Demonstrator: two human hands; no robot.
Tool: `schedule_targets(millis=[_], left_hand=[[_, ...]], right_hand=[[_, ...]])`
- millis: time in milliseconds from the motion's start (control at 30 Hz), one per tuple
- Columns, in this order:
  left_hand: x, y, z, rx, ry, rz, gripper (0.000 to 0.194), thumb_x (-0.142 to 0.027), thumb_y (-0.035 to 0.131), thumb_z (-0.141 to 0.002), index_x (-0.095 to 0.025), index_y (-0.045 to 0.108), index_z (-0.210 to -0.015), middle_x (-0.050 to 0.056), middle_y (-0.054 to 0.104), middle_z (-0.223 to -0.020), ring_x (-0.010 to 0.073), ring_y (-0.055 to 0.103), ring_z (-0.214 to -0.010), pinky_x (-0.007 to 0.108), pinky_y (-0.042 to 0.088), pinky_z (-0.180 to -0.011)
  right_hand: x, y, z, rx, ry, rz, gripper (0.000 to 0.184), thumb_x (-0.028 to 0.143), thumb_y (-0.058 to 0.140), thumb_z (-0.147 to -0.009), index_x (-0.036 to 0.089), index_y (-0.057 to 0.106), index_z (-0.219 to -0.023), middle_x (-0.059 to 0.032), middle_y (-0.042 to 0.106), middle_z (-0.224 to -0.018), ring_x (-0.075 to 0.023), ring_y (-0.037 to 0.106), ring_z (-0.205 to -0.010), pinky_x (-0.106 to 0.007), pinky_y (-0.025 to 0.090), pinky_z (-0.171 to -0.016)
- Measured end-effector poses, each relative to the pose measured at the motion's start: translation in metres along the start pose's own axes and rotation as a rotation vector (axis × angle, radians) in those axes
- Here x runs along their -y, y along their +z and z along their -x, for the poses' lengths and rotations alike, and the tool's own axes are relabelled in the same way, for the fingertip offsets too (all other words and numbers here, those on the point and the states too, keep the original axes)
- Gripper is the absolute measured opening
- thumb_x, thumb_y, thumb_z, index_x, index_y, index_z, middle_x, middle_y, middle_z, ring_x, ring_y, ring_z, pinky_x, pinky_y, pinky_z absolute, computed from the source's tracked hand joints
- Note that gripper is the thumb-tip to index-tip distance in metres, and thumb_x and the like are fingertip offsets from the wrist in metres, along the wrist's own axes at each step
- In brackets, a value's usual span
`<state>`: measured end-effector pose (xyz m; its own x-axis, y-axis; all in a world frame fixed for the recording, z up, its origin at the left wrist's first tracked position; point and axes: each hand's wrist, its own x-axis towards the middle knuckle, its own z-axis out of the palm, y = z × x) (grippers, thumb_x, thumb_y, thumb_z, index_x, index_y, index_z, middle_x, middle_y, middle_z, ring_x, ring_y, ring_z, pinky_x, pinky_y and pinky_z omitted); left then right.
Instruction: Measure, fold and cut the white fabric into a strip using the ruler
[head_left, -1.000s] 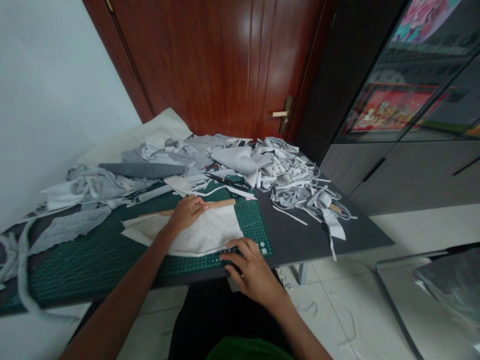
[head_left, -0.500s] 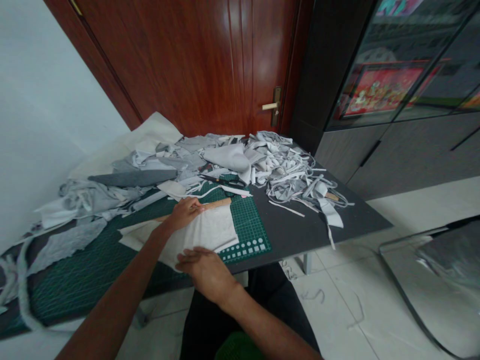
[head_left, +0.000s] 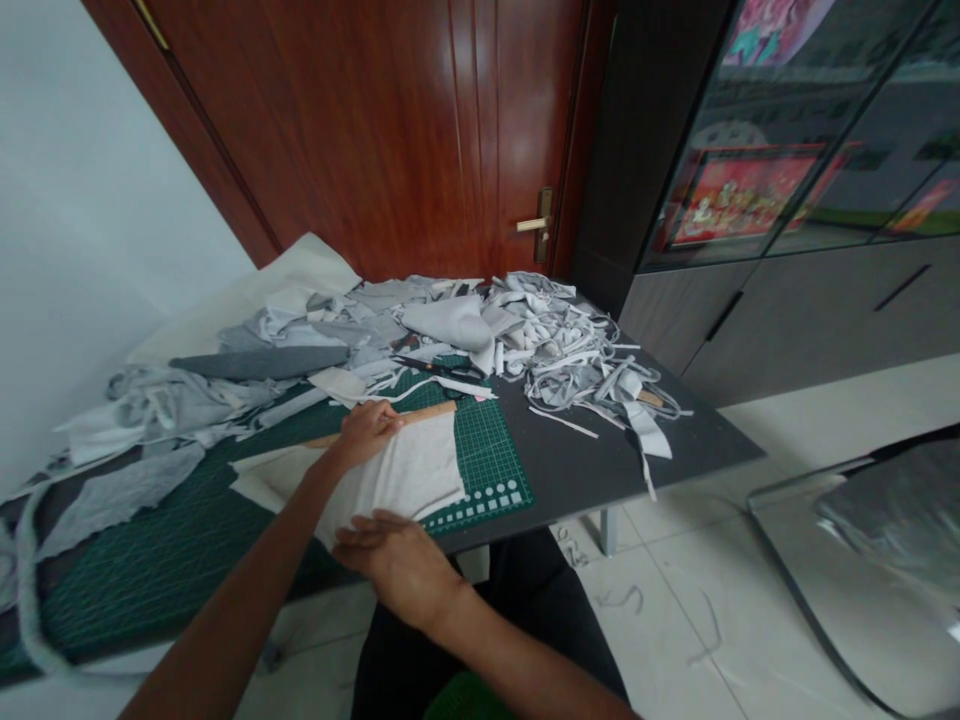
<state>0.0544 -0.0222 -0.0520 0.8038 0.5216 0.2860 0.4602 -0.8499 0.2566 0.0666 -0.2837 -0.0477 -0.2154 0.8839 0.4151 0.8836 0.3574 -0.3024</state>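
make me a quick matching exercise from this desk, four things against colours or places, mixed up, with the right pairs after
1. mat
2. door
3. wooden strip
4. right hand

A. under the left hand, at the cloth's far edge
B. red-brown, behind the table
C. at the cloth's near edge
D. green, with a grid

Pairs: 1-D, 2-B, 3-A, 4-C

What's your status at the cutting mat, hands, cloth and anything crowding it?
Left hand on wooden strip, atop pale cloth. Right hand at cloth's near edge. Scissors and scraps beyond.
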Motion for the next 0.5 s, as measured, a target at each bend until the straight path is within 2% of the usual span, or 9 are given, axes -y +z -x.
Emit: schedule_targets(millis=[300,500], left_hand=[[-0.035,0.007,0.016,-0.040,-0.220,-0.142,0.025,-0.040,0.052,-0.093,-0.021,0.064,-0.103,0.015,0.063,-0.111,0.0388,0.056,-0.106,0.053,0.044,-0.090],[-0.057,0.001,0.027,-0.051,-0.245,-0.177,0.024,-0.035,0.046,-0.097,-0.022,0.062,-0.108,0.013,0.062,-0.119,0.0351,0.053,-0.116,0.050,0.040,-0.100]], right_hand=[[0.003,0.000,0.002,0.030,0.049,-0.085,0.037,0.011,0.043,-0.106,0.019,0.065,-0.135,-0.0006,0.061,-0.149,-0.0155,0.051,-0.141,-0.031,0.029,-0.125],[0.003,0.006,-0.004,0.002,0.067,-0.160,0.036,0.009,0.046,-0.104,0.019,0.068,-0.131,-0.0022,0.069,-0.139,-0.0152,0.050,-0.141,-0.031,0.029,-0.124]])
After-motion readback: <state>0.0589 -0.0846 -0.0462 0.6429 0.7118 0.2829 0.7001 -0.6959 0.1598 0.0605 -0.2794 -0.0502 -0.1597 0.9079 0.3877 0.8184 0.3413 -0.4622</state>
